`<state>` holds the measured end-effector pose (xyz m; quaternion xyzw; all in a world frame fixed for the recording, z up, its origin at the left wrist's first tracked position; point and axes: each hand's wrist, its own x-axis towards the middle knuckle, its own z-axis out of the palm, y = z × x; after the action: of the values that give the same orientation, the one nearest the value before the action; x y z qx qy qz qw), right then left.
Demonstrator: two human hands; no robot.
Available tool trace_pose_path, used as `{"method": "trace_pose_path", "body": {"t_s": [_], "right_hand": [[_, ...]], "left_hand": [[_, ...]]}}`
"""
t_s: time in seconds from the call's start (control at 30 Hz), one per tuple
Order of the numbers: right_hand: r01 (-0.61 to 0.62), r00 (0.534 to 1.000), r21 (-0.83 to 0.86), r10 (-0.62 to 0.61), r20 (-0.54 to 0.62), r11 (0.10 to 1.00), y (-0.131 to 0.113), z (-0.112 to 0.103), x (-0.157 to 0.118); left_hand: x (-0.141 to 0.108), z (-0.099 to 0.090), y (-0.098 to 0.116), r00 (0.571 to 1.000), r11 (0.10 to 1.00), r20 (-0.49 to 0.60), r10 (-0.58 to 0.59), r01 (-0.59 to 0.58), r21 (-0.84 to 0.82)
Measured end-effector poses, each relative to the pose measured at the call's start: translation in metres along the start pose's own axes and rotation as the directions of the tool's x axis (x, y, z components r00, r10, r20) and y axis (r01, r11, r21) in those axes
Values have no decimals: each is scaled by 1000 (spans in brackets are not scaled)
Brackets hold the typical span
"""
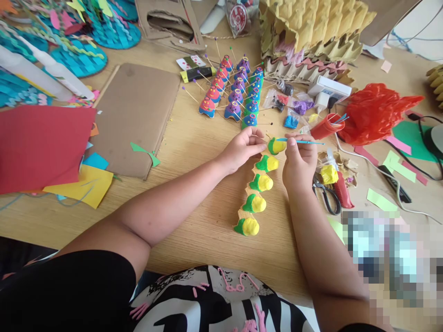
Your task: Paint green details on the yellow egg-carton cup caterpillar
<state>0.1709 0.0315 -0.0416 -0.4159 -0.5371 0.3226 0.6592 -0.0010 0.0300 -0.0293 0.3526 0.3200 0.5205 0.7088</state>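
Observation:
A strip of egg carton [246,213] runs away from me on the table, its several cups covered with green and yellow clay [264,182]. At its far end my left hand [244,150] is closed, thumb and fingers pinching the carton's edge. My right hand [300,161] grips a thin blue modelling tool [314,142]. The tool's tip lies against the farthest clay-covered cup [277,145]. Beyond my hands stand finished-looking rows of red [212,93], purple [236,96] and green-blue [252,106] carton figures with faces and pin-like sticks.
Brown cardboard [134,115] and red paper [44,147] lie left. Stacked egg trays [311,27] stand at the back. To the right are a red cup [323,127], a red plastic bag [372,113], scissors [327,196], yellow clay [329,174] and a white cable [367,159].

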Motion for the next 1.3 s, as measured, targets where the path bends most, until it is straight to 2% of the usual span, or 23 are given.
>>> {"method": "trace_pose_path", "body": {"t_s": [0.2, 0.37, 0.43, 0.6, 0.7, 0.8, 0.9, 1.1, 1.3], "right_hand": [[-100, 995, 68, 98, 35, 993, -3, 8, -6], [-225, 973, 279, 229, 20, 934, -6, 14, -8], [-262, 963, 343, 270, 23, 902, -10, 16, -8], [-304, 949, 399, 312, 46, 865, -18, 18, -8], [-276, 956, 401, 292, 21, 874, -20, 16, -6], [-243, 963, 409, 271, -10, 880, -18, 9, 0], [-232, 964, 406, 266, -28, 884, -15, 2, 4], [-245, 969, 322, 245, 41, 915, -16, 7, -2], [-204, 978, 267, 183, 101, 942, -17, 9, -5]], "left_hand": [[-2, 2, 3, 998, 998, 4, -62, 62, -16], [-2, 3, 2, 996, 996, -3, -89, 89, -10], [-2, 2, -1, 998, 998, 6, -60, 60, 21], [-1, 1, -8, 995, 977, 42, 92, -98, 188], [-1, 1, -8, 995, 970, 25, 98, -101, 221], [-2, 2, -4, 998, 989, -44, 41, -35, 142], [-2, 3, 3, 997, 999, -67, -43, 45, 23], [-2, 2, 8, 986, 976, -42, -163, 154, -156], [-2, 2, 10, 953, 921, -2, -304, 293, -255]]}}
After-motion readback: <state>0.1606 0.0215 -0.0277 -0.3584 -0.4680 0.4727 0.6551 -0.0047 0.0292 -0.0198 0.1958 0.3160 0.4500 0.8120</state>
